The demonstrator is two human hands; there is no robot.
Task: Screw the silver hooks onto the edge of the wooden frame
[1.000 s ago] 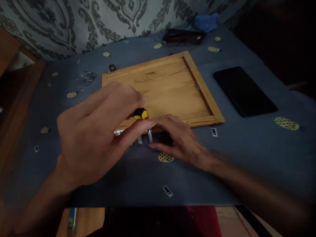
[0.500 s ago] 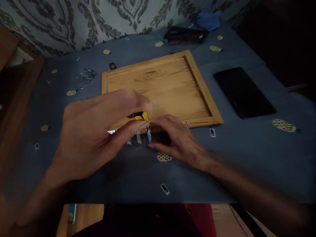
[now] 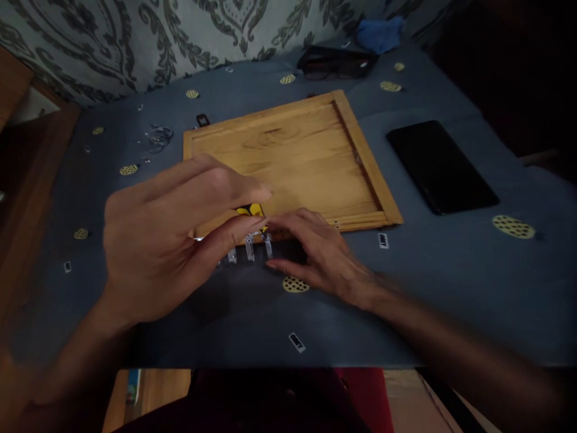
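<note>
While the left hand [image 3: 166,234] grips a yellow-and-black tool [image 3: 256,210] over the near edge of the wooden panel [image 3: 297,162], the right hand [image 3: 322,255] curls beside a metal clip [image 3: 268,248]; whether it's pinching, I can't tell!

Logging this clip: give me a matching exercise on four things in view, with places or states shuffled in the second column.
Things
1. Yellow-and-black tool
2. Metal strips
3. Black phone
4. Blue cloth

Places and states
A. Lying flat, to the right of the wooden panel
B. Held in the left hand
C. Bunched up near the far edge of the table
D. In a row along the panel's near edge

Right pairs
1-B; 2-D; 3-A; 4-C
</note>
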